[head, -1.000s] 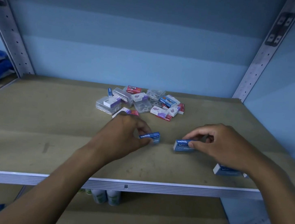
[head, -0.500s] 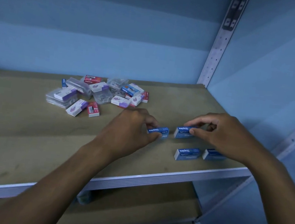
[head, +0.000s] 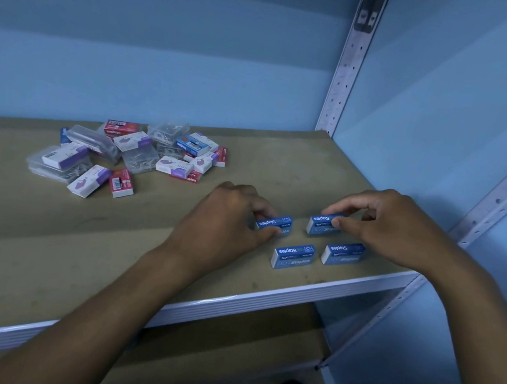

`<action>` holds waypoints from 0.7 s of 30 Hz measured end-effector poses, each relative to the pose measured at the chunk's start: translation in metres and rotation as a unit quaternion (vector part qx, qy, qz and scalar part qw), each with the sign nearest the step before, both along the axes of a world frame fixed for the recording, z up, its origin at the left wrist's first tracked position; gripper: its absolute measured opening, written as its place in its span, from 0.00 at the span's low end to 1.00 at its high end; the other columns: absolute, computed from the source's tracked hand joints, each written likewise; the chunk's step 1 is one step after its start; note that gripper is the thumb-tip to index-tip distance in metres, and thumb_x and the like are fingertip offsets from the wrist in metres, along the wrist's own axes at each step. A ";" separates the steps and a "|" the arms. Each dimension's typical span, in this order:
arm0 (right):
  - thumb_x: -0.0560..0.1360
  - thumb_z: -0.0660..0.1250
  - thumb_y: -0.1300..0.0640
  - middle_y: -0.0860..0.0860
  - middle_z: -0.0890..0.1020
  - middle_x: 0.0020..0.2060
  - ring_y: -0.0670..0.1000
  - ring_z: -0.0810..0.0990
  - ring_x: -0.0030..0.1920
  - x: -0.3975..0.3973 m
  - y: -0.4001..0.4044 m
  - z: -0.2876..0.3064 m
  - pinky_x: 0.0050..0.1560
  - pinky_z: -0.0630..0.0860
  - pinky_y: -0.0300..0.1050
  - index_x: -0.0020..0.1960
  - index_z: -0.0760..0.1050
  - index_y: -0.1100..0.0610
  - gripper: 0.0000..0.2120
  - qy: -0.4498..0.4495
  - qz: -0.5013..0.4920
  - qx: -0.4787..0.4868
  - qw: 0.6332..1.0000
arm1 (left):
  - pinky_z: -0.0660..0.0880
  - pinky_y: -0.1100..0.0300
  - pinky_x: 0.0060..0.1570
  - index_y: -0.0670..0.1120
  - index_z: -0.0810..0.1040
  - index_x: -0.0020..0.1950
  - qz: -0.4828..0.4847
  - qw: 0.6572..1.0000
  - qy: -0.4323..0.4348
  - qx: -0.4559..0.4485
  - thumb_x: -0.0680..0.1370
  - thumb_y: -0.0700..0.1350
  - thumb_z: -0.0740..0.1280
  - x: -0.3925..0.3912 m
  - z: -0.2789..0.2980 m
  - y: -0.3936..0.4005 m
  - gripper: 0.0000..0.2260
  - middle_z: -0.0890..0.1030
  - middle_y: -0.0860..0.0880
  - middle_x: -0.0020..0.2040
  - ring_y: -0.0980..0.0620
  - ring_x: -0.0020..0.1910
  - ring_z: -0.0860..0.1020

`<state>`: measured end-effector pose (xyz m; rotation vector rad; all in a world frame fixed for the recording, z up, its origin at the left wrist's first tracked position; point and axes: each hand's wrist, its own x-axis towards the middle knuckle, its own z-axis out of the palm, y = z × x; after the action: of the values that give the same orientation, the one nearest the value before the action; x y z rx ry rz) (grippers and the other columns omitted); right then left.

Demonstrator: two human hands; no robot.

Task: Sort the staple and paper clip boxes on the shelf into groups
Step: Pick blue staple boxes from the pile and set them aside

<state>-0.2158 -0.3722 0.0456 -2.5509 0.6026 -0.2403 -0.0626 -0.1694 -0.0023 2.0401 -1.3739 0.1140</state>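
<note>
On the brown shelf board (head: pixel 44 234), my left hand (head: pixel 229 217) pinches a blue staples box (head: pixel 275 224) that rests on the board. My right hand (head: pixel 384 226) pinches another blue staples box (head: pixel 322 223) just to its right. Two more blue staples boxes (head: pixel 293 256) (head: pixel 343 253) lie side by side in front of them, near the shelf's front edge. A mixed pile (head: pixel 133 155) of purple-and-white boxes, red boxes, a blue box and clear plastic clip boxes sits at the back left.
A perforated metal upright (head: pixel 347 74) stands at the back right corner and another (head: pixel 506 194) slants at the front right. Blue walls close the back and right side. The white front rail (head: pixel 230 302) edges the board, with a lower shelf (head: pixel 224 344) beneath.
The view swung right, bringing the front right corner and the two resting blue boxes into sight. Both hands carried their blue boxes toward them and now hold them just behind those two.
</note>
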 end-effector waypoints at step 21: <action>0.74 0.73 0.47 0.35 0.84 0.44 0.36 0.80 0.45 -0.005 -0.013 -0.007 0.42 0.72 0.35 0.49 0.85 0.38 0.06 0.033 0.000 0.033 0.999 | 0.73 0.57 0.49 0.56 0.84 0.55 -0.042 0.999 0.004 0.004 0.73 0.56 0.73 -0.003 -0.004 -0.015 0.12 0.81 0.57 0.45 0.56 0.46 0.75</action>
<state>-0.2212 -0.3854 0.0384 -2.5035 0.6251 -0.1352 -0.0654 -0.1844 -0.0059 1.9837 -1.4545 0.0641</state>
